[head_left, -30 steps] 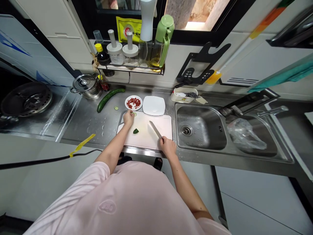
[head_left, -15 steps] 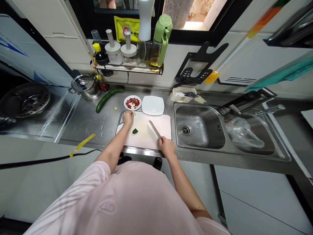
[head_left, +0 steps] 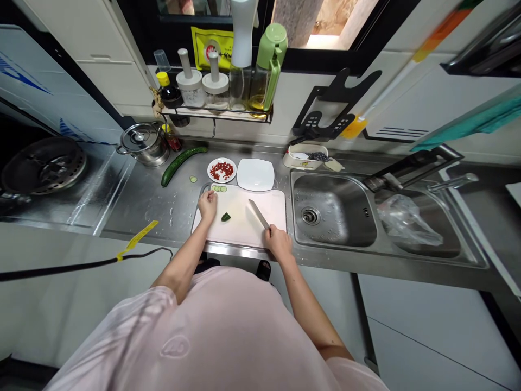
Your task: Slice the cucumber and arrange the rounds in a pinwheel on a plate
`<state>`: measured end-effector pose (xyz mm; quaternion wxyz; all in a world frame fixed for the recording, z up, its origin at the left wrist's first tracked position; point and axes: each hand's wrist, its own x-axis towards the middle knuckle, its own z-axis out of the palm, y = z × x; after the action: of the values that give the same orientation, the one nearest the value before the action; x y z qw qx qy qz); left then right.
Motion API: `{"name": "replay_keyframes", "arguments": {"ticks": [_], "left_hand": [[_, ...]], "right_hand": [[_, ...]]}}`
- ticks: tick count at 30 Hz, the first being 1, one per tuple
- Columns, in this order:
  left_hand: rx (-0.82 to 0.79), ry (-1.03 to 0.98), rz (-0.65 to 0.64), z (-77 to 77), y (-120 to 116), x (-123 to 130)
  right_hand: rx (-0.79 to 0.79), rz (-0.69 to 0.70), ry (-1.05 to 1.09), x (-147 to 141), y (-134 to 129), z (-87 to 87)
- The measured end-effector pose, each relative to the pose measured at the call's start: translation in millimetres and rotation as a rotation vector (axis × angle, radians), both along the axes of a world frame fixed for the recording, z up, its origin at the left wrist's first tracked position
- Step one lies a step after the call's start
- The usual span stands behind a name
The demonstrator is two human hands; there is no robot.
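My right hand [head_left: 279, 242] is closed around the handle of a kitchen knife [head_left: 258, 213]; its blade points away from me over the right half of the white cutting board [head_left: 242, 231]. Above the board's left side is my left hand [head_left: 207, 205], fingers curled together; whether anything is in them is hidden. Just beyond those fingers, a short row of cucumber slices [head_left: 218, 188] lies along the far edge of the board. A dark green cucumber end piece [head_left: 226, 216] rests between my hands. The long cucumber [head_left: 182, 164] lies on the counter, with one loose slice [head_left: 193, 179] near it.
Behind the board stand a plate of chopped red pieces [head_left: 222, 170] and a white square plate [head_left: 255, 175]. A lidded pot [head_left: 143, 143] is at left, a double sink [head_left: 334, 212] at right. A condiment rack [head_left: 215, 113] hangs on the wall above.
My left hand has drawn back toward me and slightly left, uncovering the row of cucumber slices at the board's far edge. The right hand and knife have stayed nearly still.
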<state>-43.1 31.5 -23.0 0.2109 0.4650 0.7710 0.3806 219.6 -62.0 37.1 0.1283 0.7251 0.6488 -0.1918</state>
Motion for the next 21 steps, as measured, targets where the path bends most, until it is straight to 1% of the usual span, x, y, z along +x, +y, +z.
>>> {"name": "replay_keyframes", "arguments": {"ticks": [4,10,14,18,21], "left_hand": [[0.097,0.043,-0.048,-3.5,-31,0],[0.154,0.111,-0.249,-4.1,-65,4],[0.155,0.129,-0.355,-6.2,-75,7],[0.176,0.118,-0.404,-9.5,-76,11],[0.16,0.106,-0.429,-10.9,-76,12]], "right_hand": [[0.006,0.015,0.009,1,1,-3.3],[-0.003,0.054,0.013,2,6,-7.6],[-0.035,0.088,0.018,0,10,-5.4],[-0.036,0.097,0.03,-6,12,-1.8],[-0.036,0.134,0.069,-14,11,0.3]]}}
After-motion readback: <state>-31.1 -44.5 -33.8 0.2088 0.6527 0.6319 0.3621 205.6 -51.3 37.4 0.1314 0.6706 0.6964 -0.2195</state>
